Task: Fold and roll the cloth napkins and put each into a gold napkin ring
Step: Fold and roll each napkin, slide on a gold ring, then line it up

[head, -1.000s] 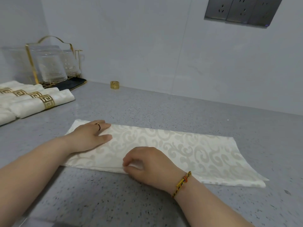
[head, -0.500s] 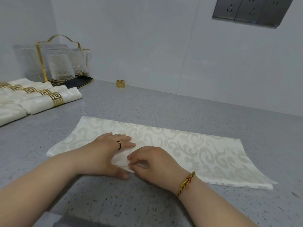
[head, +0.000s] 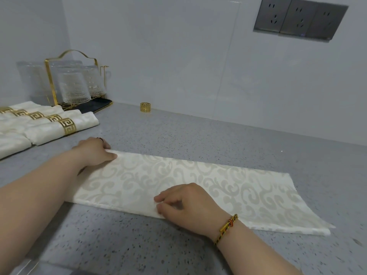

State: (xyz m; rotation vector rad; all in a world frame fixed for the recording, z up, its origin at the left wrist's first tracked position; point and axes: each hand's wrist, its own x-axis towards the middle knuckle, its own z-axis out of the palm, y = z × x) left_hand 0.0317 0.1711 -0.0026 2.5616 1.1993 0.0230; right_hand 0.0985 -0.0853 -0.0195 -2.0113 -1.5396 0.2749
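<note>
A: Where is the napkin (head: 218, 187)?
B: Folded long, near the counter's (head: 198, 135) front edge. The left hand (head: 95, 152) pinches its far left corner, the right hand (head: 188, 205) its near edge.
A: Advice?
B: Probably square the edges, then roll tightly; the ring (head: 145, 107) waits by the back edge.

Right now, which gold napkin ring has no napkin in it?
The lone gold fretwork ring standing on the grey countertop by the back wall. The other gold rings at far left each wrap a rolled cream napkin.
</note>
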